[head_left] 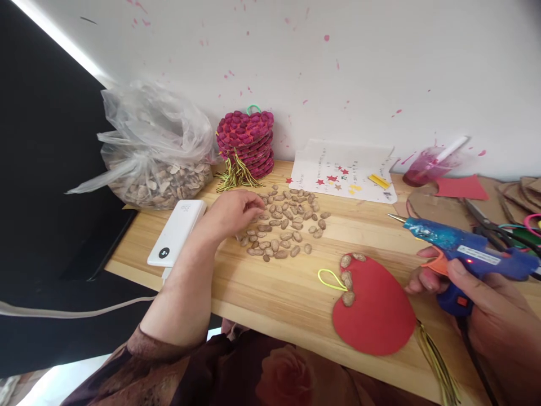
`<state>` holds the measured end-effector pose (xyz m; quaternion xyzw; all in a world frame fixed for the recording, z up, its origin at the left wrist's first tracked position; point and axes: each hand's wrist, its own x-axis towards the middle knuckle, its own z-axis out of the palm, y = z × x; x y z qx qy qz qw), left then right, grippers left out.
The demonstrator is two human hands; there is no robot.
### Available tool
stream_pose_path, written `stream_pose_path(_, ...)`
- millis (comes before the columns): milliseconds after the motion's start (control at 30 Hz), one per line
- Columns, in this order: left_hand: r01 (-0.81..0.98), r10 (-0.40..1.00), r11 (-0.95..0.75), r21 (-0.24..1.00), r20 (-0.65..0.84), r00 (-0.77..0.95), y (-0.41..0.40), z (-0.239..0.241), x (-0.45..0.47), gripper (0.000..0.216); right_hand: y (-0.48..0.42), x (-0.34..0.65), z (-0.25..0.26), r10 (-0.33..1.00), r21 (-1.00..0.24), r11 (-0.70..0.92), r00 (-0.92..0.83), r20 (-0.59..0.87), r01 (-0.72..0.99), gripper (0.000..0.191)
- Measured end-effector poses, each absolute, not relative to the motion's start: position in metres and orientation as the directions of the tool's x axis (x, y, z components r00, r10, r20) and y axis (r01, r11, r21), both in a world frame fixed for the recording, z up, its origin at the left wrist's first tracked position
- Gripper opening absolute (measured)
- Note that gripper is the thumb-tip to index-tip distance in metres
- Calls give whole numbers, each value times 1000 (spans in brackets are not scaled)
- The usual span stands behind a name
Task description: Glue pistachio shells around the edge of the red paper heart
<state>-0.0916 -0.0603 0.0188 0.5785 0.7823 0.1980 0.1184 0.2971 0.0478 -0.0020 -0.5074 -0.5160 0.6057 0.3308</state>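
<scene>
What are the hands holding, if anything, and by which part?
The right hand holds a hot glue gun by its blue handle. The left hand is at the peanut shells; whether it grips one cannot be told.

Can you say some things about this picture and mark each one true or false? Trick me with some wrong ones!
1. The right hand holds a blue glue gun. True.
2. The left hand is at the loose peanut shells. True.
3. Peanut shells sit on the red heart. True.
4. The heart's loop is purple. False: the yellow loop is there.
5. The power bank is black. False: it's a white power bank.
6. The left hand holds scissors. False: the scissors lie beyond the glue gun.
</scene>
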Motion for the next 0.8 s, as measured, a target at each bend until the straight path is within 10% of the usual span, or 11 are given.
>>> stream_pose_path(800,855,906,398,333,4,-424,-61,33,-84,33,41,290,11,908,-982,-189,-380,-174,-3,25)
